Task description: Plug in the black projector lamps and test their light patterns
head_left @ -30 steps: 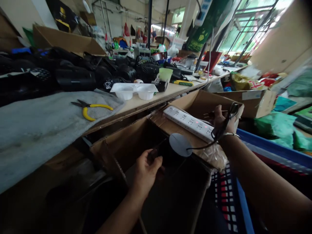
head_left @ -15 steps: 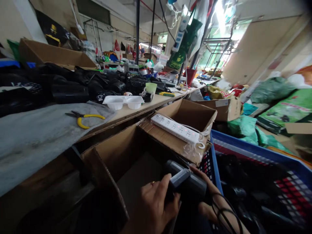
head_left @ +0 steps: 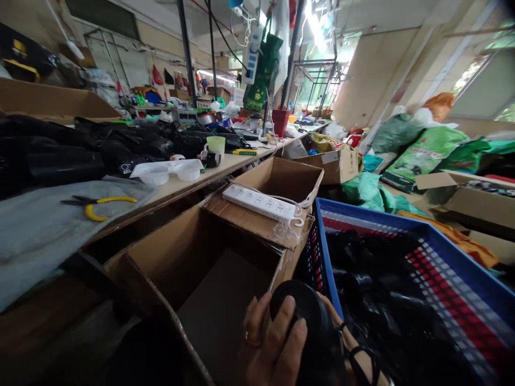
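Note:
A black rounded device (head_left: 309, 316) with a smooth, domed side is held low in front of me; its exact kind is unclear. My left hand (head_left: 273, 338), with a ring on one finger, grips its near left side, fingertips pressed on the curved surface. From the right my right hand (head_left: 348, 343) supports it, fingers mostly hidden behind the device. A black cord (head_left: 364, 354) loops across the right wrist. Just left of the hands stands an open cardboard box (head_left: 161, 246) with a flat bottom showing inside.
A white power strip (head_left: 259, 202) lies on a cardboard flap ahead. On the right, a blue basket (head_left: 374, 213) holds many black items. The bench at left carries yellow-handled pliers (head_left: 98, 206), a white plastic tray (head_left: 169, 170), a pale green cup (head_left: 216, 145) and piled black parts (head_left: 64, 155).
The device has been turned, so its rounded side now faces me instead of the angular grey-edged part. My left fingers have shifted onto that side. The view has swung right.

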Tool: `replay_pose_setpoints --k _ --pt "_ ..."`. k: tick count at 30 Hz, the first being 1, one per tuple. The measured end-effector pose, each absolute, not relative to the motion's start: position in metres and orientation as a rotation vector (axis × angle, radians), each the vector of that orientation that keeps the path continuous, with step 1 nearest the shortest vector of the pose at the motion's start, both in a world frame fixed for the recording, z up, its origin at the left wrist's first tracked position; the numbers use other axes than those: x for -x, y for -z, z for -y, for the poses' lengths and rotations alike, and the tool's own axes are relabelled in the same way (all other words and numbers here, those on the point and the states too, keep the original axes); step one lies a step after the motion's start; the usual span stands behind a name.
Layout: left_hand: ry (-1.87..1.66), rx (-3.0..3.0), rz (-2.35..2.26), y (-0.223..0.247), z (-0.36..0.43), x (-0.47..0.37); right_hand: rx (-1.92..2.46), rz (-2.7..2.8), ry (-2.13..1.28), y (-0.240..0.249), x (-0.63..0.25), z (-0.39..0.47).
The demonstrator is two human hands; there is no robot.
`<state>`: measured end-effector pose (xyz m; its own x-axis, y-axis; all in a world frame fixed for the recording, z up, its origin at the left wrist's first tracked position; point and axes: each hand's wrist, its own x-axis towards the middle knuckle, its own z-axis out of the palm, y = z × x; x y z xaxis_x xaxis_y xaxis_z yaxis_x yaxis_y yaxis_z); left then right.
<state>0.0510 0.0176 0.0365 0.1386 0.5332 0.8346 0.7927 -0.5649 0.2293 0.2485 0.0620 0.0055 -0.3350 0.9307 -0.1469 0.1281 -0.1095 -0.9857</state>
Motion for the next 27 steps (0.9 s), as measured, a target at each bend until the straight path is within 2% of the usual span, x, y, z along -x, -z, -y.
replay_pose_setpoints --k 7,13,17,23,25,27 --pt "1.363 2.364 1.159 -0.037 -0.016 -0.038 1.127 1.375 -1.641 -0.016 -0.245 -0.059" --pt "1.657 2.606 0.995 -0.049 -0.022 -0.014 0.988 1.393 -1.732 -0.014 -0.254 -0.058" --pt "1.732 2.646 1.19 -0.059 -0.029 -0.014 1.027 1.439 -1.781 -0.02 -0.262 -0.061" --pt "1.571 3.055 1.449 -0.064 -0.027 -0.009 0.944 1.547 -1.834 -0.035 -0.269 -0.058" --pt "1.624 3.116 1.526 -0.06 -0.025 -0.007 0.888 1.509 -1.865 -0.04 -0.27 -0.054" --pt "1.758 3.16 1.383 -0.052 -0.025 -0.008 0.89 1.511 -1.885 -0.044 -0.272 -0.049"
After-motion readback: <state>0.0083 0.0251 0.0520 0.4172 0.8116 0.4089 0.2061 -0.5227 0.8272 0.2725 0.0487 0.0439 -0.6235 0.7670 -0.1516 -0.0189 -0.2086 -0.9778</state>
